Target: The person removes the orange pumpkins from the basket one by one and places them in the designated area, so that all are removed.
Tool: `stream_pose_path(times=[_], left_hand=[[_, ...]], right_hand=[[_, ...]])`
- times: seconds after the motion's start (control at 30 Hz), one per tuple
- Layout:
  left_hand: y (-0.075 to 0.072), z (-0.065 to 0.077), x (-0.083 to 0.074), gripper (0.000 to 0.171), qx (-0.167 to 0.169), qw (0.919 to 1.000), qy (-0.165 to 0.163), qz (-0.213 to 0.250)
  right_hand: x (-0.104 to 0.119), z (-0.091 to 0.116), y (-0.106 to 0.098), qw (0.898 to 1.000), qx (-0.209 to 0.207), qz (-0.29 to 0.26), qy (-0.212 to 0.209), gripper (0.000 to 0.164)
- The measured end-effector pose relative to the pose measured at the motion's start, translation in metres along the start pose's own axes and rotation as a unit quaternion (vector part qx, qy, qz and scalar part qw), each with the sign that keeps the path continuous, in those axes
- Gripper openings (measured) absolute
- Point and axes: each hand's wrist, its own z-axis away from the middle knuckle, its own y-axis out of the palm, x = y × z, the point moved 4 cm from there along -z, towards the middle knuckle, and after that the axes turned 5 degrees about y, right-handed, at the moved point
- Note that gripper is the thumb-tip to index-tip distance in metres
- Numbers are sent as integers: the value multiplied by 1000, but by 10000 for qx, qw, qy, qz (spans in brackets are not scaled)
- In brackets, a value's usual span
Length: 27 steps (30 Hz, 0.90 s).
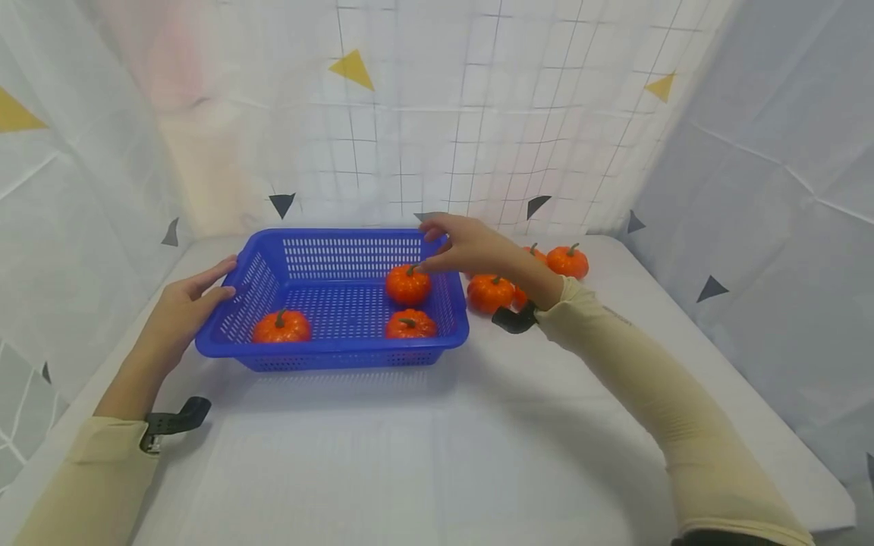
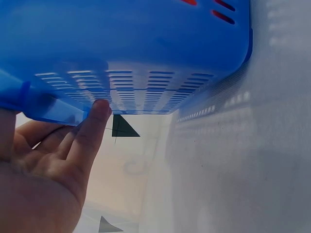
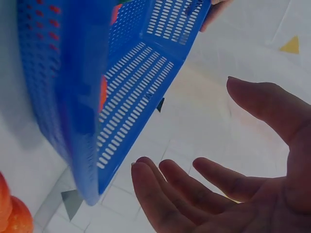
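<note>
Noted: blue plastic basket (image 1: 334, 348), thin-walled, slotted, lip flared. In basket: three glossy orange pumpkins (image 1: 408, 288), squat, ribbed, green-stemmed, two along right side, one at front left. Just right of basket: further pumpkins (image 1: 488, 294), clustered on smooth white tabletop (image 1: 328, 455). With left hand (image 1: 179, 311): pinching basket's left rim, thumb over, fingers fairly straight beneath. With right hand (image 1: 471, 246): hovering above basket's right end, fingers parted and loosely curved, thumb well away from fingertips.

Left arm (image 1: 95, 478) reaching forward, left hand (image 1: 180, 311) with fingers extended, thumb apart. Right arm (image 1: 649, 379) angled inward; right hand (image 1: 473, 246) with fingers loosely bent, thumb spread wide.
</note>
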Motion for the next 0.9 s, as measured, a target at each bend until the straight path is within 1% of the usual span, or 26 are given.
stream_pose_path(times=[0.2,0.27,0.43,0.5,0.63,0.73,0.8,0.9], left_hand=[[0,-1,1,62,3,10000,3,28],[0,-2,1,62,-5,10000,-22,49],[0,-2,2,62,-36,10000,-42,23],[0,-1,2,62,-41,10000,-26,-4],[0,0,2,61,-29,10000,24,-23],[0,1,1,62,-26,10000,47,-44],[0,0,1,62,-26,10000,43,-61],[0,0,2,63,-20,10000,32,-69]], right_hand=[[16,-13,4,9997,71,220,111,71],[22,-20,6,9997,150,153,140,69],[35,-37,14,9992,314,-96,209,71],[38,-44,17,9991,332,-43,254,71],[37,-59,24,9990,343,116,279,66],[33,-69,26,9987,382,194,266,59],[29,-75,28,9983,450,277,262,52],[23,-83,29,9965,678,424,261,45]])
